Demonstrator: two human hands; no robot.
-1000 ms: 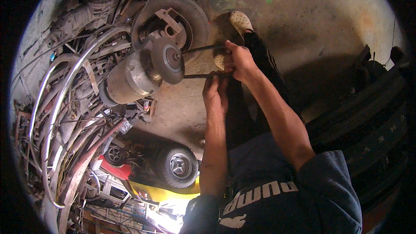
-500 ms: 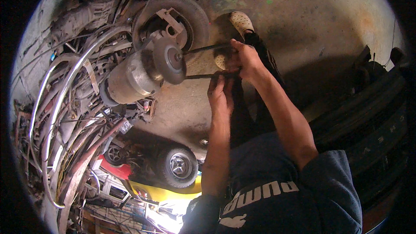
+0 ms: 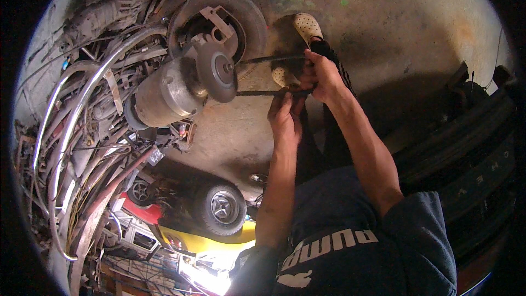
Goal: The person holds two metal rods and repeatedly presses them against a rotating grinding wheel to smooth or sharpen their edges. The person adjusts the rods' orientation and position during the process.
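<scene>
A dark piece with two long, thin, roughly parallel bars stretches from my hands toward a bench grinder. My right hand is closed around its right end; the fingers hide whether the bars join there. Lower down, my left hand pinches the nearer bar from below. At their left ends the bars reach the edge of the grinder's round grey wheel; I cannot tell whether they touch it. The grinder has a worn metal motor body.
Behind the grinder lies a tyre with a metal bracket over it. Metal tubes and scrap pile up at left. A small wheeled vehicle with a yellow panel stands at lower left. My feet in cream clogs are on the concrete floor.
Both hands and the barred piece have shifted slightly to the right. My hold on it looks the same.
</scene>
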